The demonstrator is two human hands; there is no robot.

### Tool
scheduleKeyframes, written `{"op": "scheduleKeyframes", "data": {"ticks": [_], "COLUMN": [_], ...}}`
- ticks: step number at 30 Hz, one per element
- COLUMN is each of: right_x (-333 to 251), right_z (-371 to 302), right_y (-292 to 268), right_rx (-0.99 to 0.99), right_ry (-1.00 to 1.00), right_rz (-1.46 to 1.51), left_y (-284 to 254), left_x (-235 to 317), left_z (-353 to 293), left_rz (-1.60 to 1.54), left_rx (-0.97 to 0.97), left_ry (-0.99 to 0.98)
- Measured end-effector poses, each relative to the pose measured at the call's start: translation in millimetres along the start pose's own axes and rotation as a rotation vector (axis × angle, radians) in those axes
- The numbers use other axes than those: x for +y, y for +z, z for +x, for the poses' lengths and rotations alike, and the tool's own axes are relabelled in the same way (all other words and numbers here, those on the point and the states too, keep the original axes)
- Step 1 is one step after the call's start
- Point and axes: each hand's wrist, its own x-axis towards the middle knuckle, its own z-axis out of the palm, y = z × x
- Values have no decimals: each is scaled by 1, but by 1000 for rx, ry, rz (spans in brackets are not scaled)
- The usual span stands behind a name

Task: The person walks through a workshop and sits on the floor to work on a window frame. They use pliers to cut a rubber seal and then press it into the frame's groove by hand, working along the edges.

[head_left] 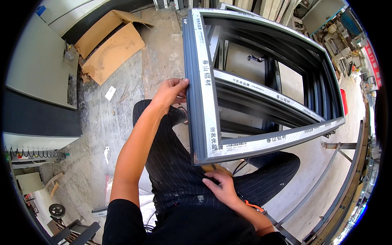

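Nearest, at five o'clock, the right hand [222, 188] curls, its grip impossible to tell, while at eleven the left hand [171, 94] pinches a dark rectangular frame [195, 102] at two, apparently joined all round, white film [281, 138] still on.

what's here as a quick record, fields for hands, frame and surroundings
left hand: fingertips at the left edge of the window frame
right hand: below the frame's bottom edge, over the lap; grip unclear
frame: dark, tilted, white film on its front face
floor: open cardboard box, upper left
clothing: dark pinstriped trousers
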Motion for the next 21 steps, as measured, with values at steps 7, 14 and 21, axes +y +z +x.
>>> {"op": "scheduleKeyframes", "data": {"ticks": [7, 14, 21], "right_x": [1, -7, -11], "right_z": [-2, -5, -3], "right_y": [0, -10, -19], "right_rx": [9, 61, 97], "right_ry": [-6, -44, -78], "right_rz": [8, -41, -67], "left_y": [4, 15, 33], "left_x": [1, -20, -50], "left_z": [2, -28, -86], "left_rz": [-25, 1, -66], "left_rx": [66, 26, -13], "left_ry": [-36, -3, -22]}}
